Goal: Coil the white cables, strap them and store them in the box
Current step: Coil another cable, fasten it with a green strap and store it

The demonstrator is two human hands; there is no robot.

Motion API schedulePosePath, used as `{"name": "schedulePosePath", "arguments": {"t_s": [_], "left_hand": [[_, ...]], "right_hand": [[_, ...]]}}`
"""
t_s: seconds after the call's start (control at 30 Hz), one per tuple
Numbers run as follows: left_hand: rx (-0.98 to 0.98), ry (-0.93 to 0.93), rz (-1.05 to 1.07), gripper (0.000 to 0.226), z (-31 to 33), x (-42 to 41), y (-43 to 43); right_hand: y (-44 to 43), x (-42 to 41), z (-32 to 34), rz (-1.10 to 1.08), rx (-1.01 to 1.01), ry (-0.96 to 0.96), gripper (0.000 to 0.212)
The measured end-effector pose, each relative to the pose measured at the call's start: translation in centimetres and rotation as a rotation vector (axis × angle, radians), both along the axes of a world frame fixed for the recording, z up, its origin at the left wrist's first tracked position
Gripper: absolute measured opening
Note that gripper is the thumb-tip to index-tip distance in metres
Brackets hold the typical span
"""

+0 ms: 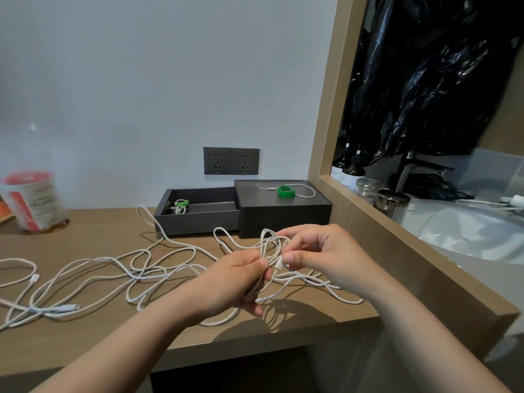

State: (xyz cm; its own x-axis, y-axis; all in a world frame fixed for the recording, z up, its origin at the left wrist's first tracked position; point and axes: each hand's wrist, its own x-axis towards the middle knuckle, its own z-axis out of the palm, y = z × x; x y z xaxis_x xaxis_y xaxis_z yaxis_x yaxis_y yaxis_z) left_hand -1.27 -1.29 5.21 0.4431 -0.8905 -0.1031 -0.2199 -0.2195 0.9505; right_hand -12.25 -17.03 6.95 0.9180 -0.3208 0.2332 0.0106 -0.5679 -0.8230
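Above the desk (85, 336) front edge, both hands hold 1 part-wound white cable (269, 245). The left hand (241, 282) grips the loops, which stand roughly upright, and the right hand (320, 251) pinches near the plug (279, 263). Straight beyond lies the box (283, 219). The green strap (286, 192) on its top looks nearer the right hand.

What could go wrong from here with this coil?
The coil held by the left hand and right hand trails into the tangled cables on the desk; pulling may knot or drag them. The green strap lies atop the box; letting go to fetch it may loosen the loops.
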Motion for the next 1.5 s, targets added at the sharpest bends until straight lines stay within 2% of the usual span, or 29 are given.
{"name": "schedulePosePath", "arguments": {"t_s": [0.2,0.33,0.53,0.7,0.77,0.93,1.03,1.17,1.33,1.5], "left_hand": [[0.001,0.072,-0.021,0.022,0.2,-0.3,-0.1],[0.041,0.08,-0.073,0.029,0.1,-0.4,-0.1],[0.037,0.07,-0.124,0.026,-0.6,-0.1,-0.2],[-0.03,0.071,0.004,0.026,-2.0,0.5,-0.4],[-0.041,0.068,0.055,0.028,-2.4,1.0,-0.1],[-0.054,0.052,0.101,0.029,-3.1,2.0,-0.1],[-0.046,0.047,0.126,0.03,-3.5,2.6,-0.6],[-0.021,0.053,0.131,0.03,-4.0,3.0,-1.6],[-0.009,0.059,0.134,0.03,-4.7,3.8,-2.9],[0.007,0.066,0.154,0.03,-6.2,4.7,-3.8]], "right_hand": [[-0.4,0.4,-0.4,-0.038,-0.016,-0.02,0.024],[-0.7,0.6,-0.8,-0.052,-0.051,-0.006,0.019],[-1.1,0.6,-1.1,-0.035,-0.034,-0.027,0.016],[-1.5,0.2,-1.5,-0.086,0.078,-0.105,0.005],[-2.2,-0.2,-1.8,-0.147,0.118,-0.112,0.008],[-4.5,-1.2,-3.8,-0.315,0.055,-0.008,0.009],[-5.8,-1.5,-5.0,-0.43,-0.058,0.076,0.01],[-7.4,-1.4,-6.8,-0.483,-0.113,0.206,0.006],[-8.9,-0.2,-7.9,-0.525,-0.202,0.376,0.043],[-10.1,1.0,-9.3,-0.555,-0.159,0.54,0.07]]}}
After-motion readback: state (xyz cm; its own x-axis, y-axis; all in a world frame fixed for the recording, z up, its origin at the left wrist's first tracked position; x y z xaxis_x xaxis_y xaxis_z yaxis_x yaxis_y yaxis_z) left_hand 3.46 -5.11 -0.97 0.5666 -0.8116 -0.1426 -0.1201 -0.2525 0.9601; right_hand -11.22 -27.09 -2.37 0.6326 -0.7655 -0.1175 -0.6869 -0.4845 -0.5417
